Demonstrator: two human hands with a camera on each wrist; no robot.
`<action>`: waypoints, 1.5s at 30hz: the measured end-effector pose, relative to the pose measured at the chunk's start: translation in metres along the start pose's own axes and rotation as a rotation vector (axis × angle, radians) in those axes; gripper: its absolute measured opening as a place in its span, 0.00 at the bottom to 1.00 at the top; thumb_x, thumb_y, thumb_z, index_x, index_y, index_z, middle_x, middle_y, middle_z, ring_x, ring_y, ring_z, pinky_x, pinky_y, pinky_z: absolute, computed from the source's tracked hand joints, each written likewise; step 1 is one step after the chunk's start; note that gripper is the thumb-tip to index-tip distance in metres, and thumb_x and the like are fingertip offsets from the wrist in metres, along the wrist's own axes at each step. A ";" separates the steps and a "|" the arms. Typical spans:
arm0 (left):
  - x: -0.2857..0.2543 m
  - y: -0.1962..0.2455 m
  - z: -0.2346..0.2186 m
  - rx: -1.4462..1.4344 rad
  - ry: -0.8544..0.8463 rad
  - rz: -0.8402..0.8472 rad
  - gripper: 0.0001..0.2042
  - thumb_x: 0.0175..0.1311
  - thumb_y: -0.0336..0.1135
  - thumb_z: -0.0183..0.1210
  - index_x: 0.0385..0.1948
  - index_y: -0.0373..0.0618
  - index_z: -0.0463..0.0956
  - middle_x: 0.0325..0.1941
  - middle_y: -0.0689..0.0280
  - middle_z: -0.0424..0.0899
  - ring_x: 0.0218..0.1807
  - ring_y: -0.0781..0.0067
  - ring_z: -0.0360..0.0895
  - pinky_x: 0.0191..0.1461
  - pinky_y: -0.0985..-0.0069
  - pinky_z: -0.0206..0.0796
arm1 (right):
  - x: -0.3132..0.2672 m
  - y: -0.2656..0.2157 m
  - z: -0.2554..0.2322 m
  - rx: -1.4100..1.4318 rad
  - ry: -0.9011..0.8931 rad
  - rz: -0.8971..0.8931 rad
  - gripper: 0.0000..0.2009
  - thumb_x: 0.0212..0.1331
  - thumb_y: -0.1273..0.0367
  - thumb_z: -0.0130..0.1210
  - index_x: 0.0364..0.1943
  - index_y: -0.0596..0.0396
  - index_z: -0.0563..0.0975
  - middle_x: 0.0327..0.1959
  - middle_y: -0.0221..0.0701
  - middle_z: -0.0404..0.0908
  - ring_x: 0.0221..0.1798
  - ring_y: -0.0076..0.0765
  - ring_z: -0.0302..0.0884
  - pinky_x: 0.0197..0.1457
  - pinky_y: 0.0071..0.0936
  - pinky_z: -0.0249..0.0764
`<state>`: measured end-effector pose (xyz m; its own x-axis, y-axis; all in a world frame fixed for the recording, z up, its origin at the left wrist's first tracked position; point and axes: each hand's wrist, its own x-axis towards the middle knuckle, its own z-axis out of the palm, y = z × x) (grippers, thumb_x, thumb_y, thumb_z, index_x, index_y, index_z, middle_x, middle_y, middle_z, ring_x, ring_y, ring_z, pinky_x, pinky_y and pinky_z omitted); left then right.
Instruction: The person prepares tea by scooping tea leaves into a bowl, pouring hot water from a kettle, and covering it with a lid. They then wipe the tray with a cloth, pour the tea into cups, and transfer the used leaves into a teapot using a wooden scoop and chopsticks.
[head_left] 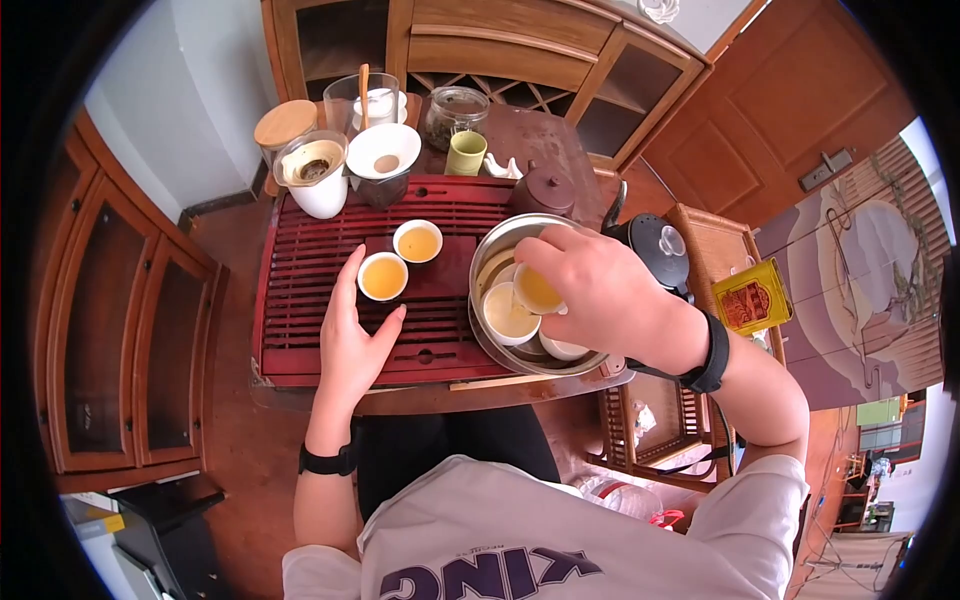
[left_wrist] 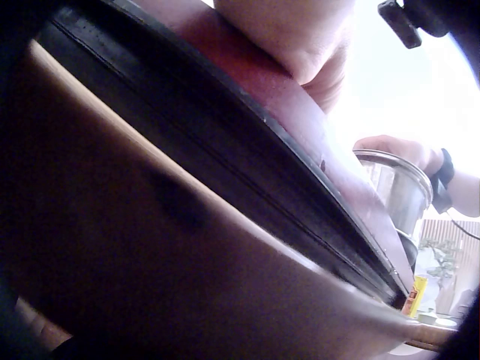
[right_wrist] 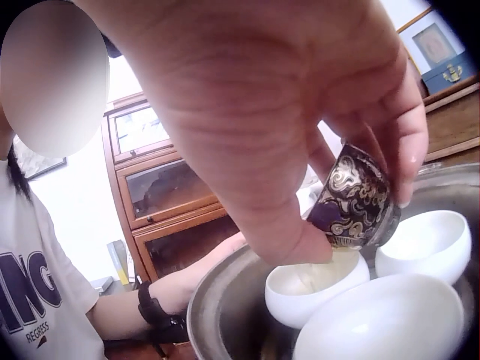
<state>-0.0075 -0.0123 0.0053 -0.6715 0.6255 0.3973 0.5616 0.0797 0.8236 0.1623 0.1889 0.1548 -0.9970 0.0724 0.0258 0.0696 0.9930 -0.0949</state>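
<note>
In the head view my right hand (head_left: 605,290) pinches a small cup (head_left: 538,290) of yellow liquid, tilted inside a metal bowl (head_left: 480,330). The right wrist view shows the cup's dark, silver-patterned outside (right_wrist: 354,196) tipped over a white cup (right_wrist: 300,296); other white cups (right_wrist: 424,244) lie in the bowl (right_wrist: 214,300) around it. My left hand (head_left: 350,340) rests over the red slatted tray (head_left: 300,345), its fingers spread beside a filled cup (head_left: 383,277); whether they touch it is unclear. A second filled cup (head_left: 418,242) stands just behind.
Behind the tray are a white pitcher with a strainer (head_left: 318,190), a white funnel (head_left: 384,152), a glass jar (head_left: 456,115), a green cup (head_left: 466,153) and a brown teapot (head_left: 543,192). To the right stand a black kettle (head_left: 655,250) and a yellow tin (head_left: 752,298).
</note>
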 end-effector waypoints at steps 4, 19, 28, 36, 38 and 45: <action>0.000 0.001 0.000 -0.049 -0.023 -0.049 0.37 0.57 0.22 0.64 0.71 0.45 0.58 0.71 0.56 0.66 0.70 0.61 0.66 0.74 0.65 0.56 | -0.001 -0.002 -0.003 -0.086 0.046 -0.027 0.25 0.36 0.73 0.66 0.46 0.52 0.74 0.38 0.36 0.76 0.43 0.47 0.77 0.45 0.38 0.77; 0.000 -0.001 0.000 0.012 0.001 0.003 0.38 0.56 0.25 0.66 0.70 0.44 0.58 0.69 0.54 0.69 0.68 0.57 0.70 0.69 0.65 0.63 | -0.001 -0.013 -0.013 -0.483 0.303 -0.128 0.20 0.42 0.73 0.60 0.45 0.43 0.78 0.41 0.31 0.73 0.43 0.36 0.74 0.38 0.31 0.76; 0.000 0.001 0.000 -0.005 -0.008 -0.026 0.38 0.56 0.25 0.66 0.71 0.44 0.58 0.70 0.53 0.69 0.69 0.56 0.69 0.69 0.65 0.63 | -0.002 -0.018 -0.013 -0.637 0.452 -0.296 0.14 0.43 0.66 0.58 0.39 0.43 0.78 0.35 0.26 0.69 0.39 0.29 0.70 0.37 0.23 0.70; 0.001 0.002 0.003 0.100 0.010 0.005 0.38 0.56 0.27 0.67 0.70 0.45 0.59 0.67 0.52 0.71 0.66 0.52 0.71 0.67 0.63 0.66 | 0.006 -0.018 -0.020 -0.135 0.331 -0.191 0.22 0.41 0.71 0.64 0.47 0.50 0.76 0.42 0.36 0.74 0.43 0.42 0.75 0.43 0.35 0.75; 0.001 -0.001 0.004 0.106 0.018 0.003 0.38 0.56 0.28 0.67 0.70 0.45 0.59 0.66 0.52 0.72 0.66 0.52 0.72 0.66 0.63 0.66 | 0.015 -0.022 -0.019 0.061 0.331 -0.145 0.25 0.39 0.73 0.66 0.48 0.52 0.76 0.43 0.38 0.75 0.44 0.46 0.76 0.46 0.39 0.76; 0.001 -0.009 0.006 0.062 0.057 -0.010 0.35 0.55 0.28 0.68 0.67 0.45 0.63 0.62 0.53 0.74 0.63 0.52 0.74 0.63 0.63 0.68 | 0.045 -0.056 -0.004 0.350 0.124 -0.197 0.24 0.37 0.74 0.67 0.45 0.57 0.75 0.38 0.39 0.74 0.40 0.51 0.78 0.48 0.41 0.76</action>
<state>-0.0107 -0.0077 -0.0036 -0.7026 0.5790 0.4135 0.5828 0.1349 0.8013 0.1137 0.1368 0.1649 -0.9771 -0.0840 0.1953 -0.1588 0.8991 -0.4080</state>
